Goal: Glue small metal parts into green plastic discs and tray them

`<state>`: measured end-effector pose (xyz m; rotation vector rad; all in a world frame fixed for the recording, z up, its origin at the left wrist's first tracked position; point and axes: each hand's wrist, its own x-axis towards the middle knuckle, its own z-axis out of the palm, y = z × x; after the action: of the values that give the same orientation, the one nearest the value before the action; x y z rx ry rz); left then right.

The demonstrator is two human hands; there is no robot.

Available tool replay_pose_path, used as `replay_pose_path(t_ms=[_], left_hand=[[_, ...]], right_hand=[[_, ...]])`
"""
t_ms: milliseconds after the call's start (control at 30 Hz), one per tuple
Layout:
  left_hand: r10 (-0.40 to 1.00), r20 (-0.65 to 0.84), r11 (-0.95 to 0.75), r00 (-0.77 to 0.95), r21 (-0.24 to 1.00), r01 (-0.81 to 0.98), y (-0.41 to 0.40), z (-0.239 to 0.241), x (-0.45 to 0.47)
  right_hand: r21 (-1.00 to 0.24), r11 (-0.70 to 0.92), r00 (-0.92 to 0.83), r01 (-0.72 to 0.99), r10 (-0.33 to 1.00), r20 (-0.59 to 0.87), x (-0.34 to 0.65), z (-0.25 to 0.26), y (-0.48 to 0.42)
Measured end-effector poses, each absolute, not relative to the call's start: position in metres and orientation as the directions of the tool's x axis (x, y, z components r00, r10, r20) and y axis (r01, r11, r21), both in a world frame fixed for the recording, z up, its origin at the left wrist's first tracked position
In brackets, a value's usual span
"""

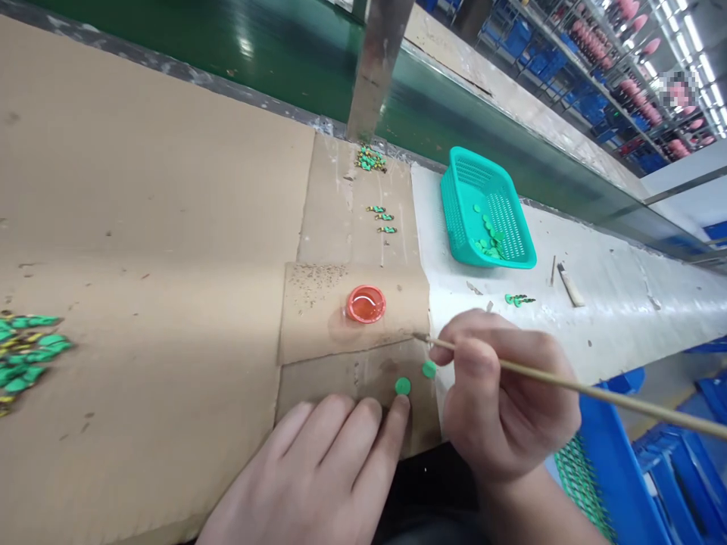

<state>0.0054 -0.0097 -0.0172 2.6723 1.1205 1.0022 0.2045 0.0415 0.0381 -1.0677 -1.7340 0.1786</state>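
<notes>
My left hand lies flat on the cardboard-covered bench, fingers stretched out, its index fingertip touching a small round green disc. My right hand is closed around a thin wooden stick whose tip points left toward a small red cap of liquid. A second green disc sits pinched at my right fingertips. A teal plastic basket farther back holds several green discs.
Finished green-and-gold pieces lie in a pile at the left edge, in a small row and a heap near a metal post. One piece and a small tool lie on the white surface. Blue crates stand at lower right.
</notes>
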Motion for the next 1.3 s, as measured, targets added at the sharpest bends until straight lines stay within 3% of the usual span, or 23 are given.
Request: replay_pose_path(t_ms=[233, 767, 1100, 1300], left_hand=[[0.660, 0.539, -0.731, 0.523, 0.302, 0.612, -0.011, -0.020, 0.002], [0.672, 0.499, -0.731, 0.547, 0.324, 0.601, -0.011, -0.017, -0.002], [0.654, 0.522, -0.742, 0.548, 0.299, 0.601, -0.009, -0.017, 0.000], [0.700, 0.506, -0.704, 0.504, 0.366, 0.609, -0.013, -0.022, -0.002]], right_hand=[[-0.565, 0.609, -0.140, 0.557, 0.739, 0.659, 0.221, 0.021, -0.002], [-0.579, 0.564, -0.143, 0.589, 0.778, 0.612, 0.221, 0.019, 0.000], [-0.699, 0.480, -0.032, 0.530, 0.835, 0.549, 0.221, 0.014, -0.004], [-0.557, 0.591, -0.250, 0.584, 0.784, 0.569, 0.225, 0.024, 0.000]])
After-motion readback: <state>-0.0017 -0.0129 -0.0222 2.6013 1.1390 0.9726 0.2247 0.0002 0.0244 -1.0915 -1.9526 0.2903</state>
